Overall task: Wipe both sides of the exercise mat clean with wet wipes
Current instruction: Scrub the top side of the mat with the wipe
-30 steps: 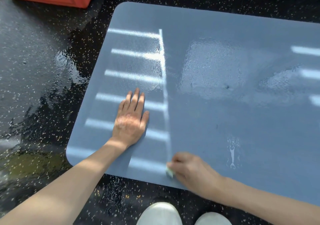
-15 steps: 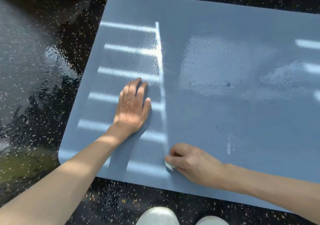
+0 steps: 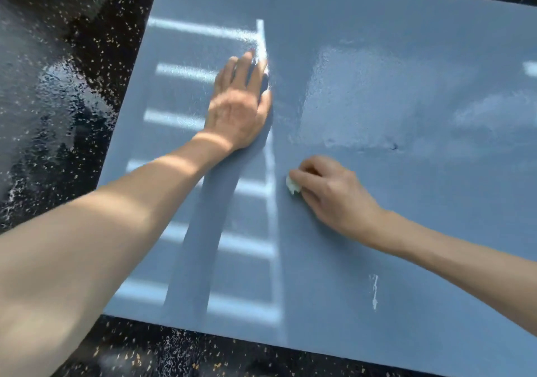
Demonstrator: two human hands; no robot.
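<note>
Head view, single camera.

- The exercise mat (image 3: 406, 231) lies flat on the speckled floor (image 3: 58, 86). It fills the frame from centre out to 3 o'clock. Floor shows at 9 o'clock and along 6 o'clock.
- My left grip (image 3: 238, 106) is at 11 o'clock from centre. It is spread flat with fingers straight, holding nothing, palm pressing the mat.
- My right grip (image 3: 334, 190) is just toward 3 o'clock of centre, fingers curled round a wadded wet wipe (image 3: 292, 186). The pale edge of the wipe pokes out on the 9 o'clock side and touches the mat.
- A wet sheen (image 3: 363, 100) covers the mat at 1 o'clock. A white streak (image 3: 374, 292) sits at 5 o'clock, apart from the wipe.

Risks, as I judge them:
- The wad is small, so strokes are narrow. The streak or whole strips could be missed.
- The floor looks glossy, possibly wet. If the left grip eases off, the mat may slide under a push.
- Turning the mat onto that floor could re-soil the wiped face.
- I cannot tell which side is up.

Containers: none in view. No wipe pack is visible.
</note>
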